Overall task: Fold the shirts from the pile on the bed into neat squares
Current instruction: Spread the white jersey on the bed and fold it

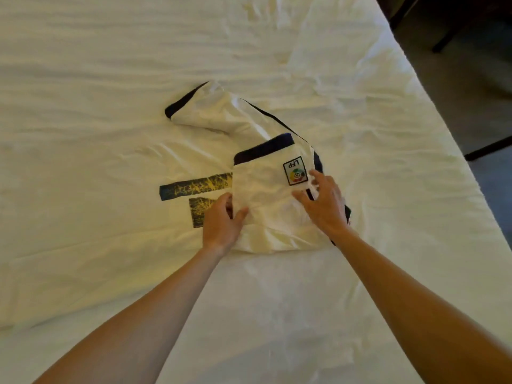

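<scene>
hands [277, 212] — shirt's [266, 189] print half-covered

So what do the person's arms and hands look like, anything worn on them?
Both forearms are bare as far as the view shows, with no sleeves. The left hand and right hand wear no gloves, and I see no watch, bracelet or rings.

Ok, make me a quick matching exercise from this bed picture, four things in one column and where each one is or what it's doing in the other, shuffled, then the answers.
Things:
1. left hand
2. right hand
3. LFP badge
4. far sleeve

Places or states:
A. lying spread toward the far side of the bed, dark cuff at its end
B. fingers spread, over the shirt's right edge
C. on the folded-over sleeve, just left of the right hand's fingertips
D. pinching the folded panel's left edge

Pairs: 1-D, 2-B, 3-C, 4-A
</scene>
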`<state>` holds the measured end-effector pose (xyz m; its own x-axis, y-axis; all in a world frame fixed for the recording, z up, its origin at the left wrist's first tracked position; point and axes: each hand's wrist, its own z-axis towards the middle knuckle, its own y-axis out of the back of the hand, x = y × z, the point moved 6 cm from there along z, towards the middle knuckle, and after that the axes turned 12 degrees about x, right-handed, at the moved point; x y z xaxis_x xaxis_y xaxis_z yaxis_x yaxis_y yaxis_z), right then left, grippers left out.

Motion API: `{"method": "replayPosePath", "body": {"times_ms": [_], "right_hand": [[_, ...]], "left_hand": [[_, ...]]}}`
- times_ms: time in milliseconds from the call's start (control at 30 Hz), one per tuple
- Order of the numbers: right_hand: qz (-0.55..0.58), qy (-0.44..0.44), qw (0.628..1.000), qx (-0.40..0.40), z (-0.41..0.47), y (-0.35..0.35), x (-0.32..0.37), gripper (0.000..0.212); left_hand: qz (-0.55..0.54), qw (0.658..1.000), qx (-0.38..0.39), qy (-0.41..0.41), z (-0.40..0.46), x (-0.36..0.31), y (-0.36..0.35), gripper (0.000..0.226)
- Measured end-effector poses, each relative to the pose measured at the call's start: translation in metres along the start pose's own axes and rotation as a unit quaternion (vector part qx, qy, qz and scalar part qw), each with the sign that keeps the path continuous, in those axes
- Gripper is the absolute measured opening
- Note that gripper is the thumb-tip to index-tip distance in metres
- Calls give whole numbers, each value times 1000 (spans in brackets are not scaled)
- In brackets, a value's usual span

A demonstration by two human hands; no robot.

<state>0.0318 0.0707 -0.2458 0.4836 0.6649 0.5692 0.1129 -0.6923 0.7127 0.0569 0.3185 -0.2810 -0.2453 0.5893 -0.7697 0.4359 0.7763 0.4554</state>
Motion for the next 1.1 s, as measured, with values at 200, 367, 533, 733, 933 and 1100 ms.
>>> {"method": "replayPosePath", "body": {"times_ms": [200,367,533,733,933,1100], "right_hand": [[26,-49,997,-51,-58,10,-70,38],[24,-17,1000,-11,-75,16,-102,31],[97,9,995,17,-64,24,-106,6],[38,-22,998,36,-51,27,-116,10],[-47,-81,992,81,-54,36,-108,28],[-76,-43,996,-16,-34,41,-57,21]], "left_hand": [[67,998,-4,5,-10,13,-20,57],[136,990,-26,-1,-14,15,-27,53],[173,984,-34,10,-13,13,-32,50],[169,985,-33,25,-14,11,-33,53],[137,990,7,31,-13,13,-24,57],[94,992,18,81,-7,12,-21,48]]}}
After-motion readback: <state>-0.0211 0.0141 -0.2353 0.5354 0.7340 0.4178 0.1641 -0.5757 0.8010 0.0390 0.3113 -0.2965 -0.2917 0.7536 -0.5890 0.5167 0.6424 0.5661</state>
